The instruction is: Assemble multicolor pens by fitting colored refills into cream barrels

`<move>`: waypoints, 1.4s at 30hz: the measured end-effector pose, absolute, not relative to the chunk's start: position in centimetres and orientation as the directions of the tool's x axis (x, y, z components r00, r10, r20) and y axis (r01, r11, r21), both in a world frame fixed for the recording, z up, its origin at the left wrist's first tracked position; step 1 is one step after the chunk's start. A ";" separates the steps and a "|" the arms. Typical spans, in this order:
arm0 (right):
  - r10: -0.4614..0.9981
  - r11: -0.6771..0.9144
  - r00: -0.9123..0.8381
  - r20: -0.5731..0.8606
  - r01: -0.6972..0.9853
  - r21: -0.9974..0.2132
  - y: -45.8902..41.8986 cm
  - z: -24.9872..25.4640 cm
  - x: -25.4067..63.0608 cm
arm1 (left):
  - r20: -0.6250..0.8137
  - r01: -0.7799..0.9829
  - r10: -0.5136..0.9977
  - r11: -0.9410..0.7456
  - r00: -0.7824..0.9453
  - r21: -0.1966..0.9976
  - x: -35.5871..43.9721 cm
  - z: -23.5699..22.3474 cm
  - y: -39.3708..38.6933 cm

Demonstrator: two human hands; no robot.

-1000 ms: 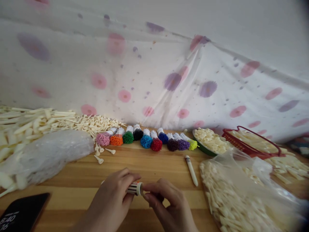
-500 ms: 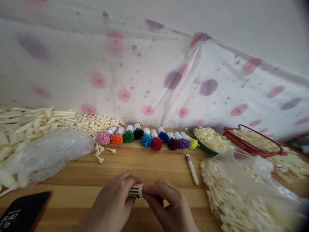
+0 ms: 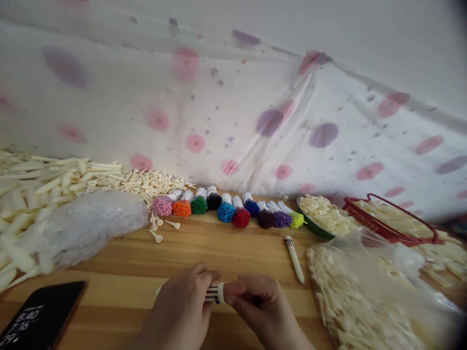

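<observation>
My left hand [image 3: 186, 304] is wrapped round the barrel of a white multicolour pen [image 3: 214, 293], whose slotted, dark-striped end sticks out past the fingers. At that end, the thumb and forefinger of my right hand [image 3: 260, 306] are pinched against the white rim. Whether a small part sits between those fingertips is hidden. A similar white multicolour pen [image 3: 295, 260] lies on the wooden table [image 3: 219, 248] to the right, beyond my right hand. Behind the hands stands a row of bundled ink refills, among them pink [image 3: 161, 206], light blue [image 3: 226, 212], red [image 3: 241, 217] and yellow [image 3: 296, 220].
Cream plastic parts [image 3: 47, 180] and a clear plastic bag [image 3: 95, 221] cover the left, near a black phone [image 3: 40, 311]. On the right are a green-rimmed bowl [image 3: 316, 227], a red basket [image 3: 375, 224] and a bag of cream clips [image 3: 361, 296]. A spotted sheet [image 3: 219, 97] hangs behind.
The view has shifted slightly, so the table items appear a little further right. Both hands stay at the pen, with the right fingertips still against its slotted end.
</observation>
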State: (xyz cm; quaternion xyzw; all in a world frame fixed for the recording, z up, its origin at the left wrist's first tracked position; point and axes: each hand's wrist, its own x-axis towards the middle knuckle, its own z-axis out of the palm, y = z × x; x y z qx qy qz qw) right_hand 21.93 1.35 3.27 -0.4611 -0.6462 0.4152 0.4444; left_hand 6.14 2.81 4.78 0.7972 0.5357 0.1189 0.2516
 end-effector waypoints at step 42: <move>0.948 -0.315 -0.038 -0.316 -0.271 -0.910 1.1 1.4 21.2 | -0.149 0.890 0.936 -0.242 0.319 0.386 6.9 6.8 2.5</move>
